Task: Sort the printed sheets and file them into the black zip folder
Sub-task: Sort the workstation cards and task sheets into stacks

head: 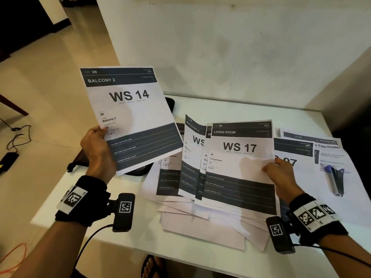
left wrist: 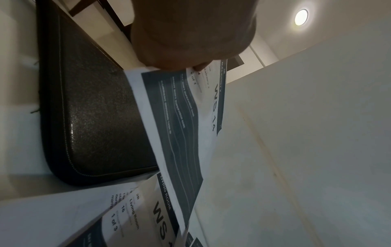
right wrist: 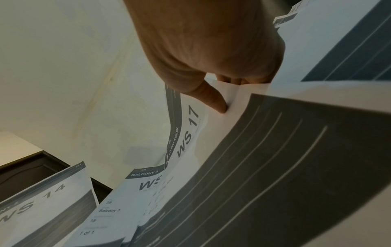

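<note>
My left hand (head: 98, 141) pinches the WS 14 "Balcony 2" sheet (head: 130, 117) by its left edge and holds it up, tilted, above the black zip folder (left wrist: 95, 108). The folder lies flat on the white table (head: 100, 197), mostly hidden behind that sheet in the head view. My right hand (head: 279, 173) grips a fanned bunch of sheets by the right edge: the WS 17 "Living Room" sheet (head: 241, 157) in front, the "Balcony 3" sheet (head: 192, 149) behind it. In the right wrist view the thumb presses on WS 17 (right wrist: 190, 133).
A loose pile of printed and blank sheets (head: 200, 217) covers the table's middle. More printed pages (head: 329, 157), one picturing a blue-capped item, lie at the right. A wall stands close behind the table. Cables (head: 18, 137) run on the floor at left; a sandalled foot (head: 152, 265) shows below.
</note>
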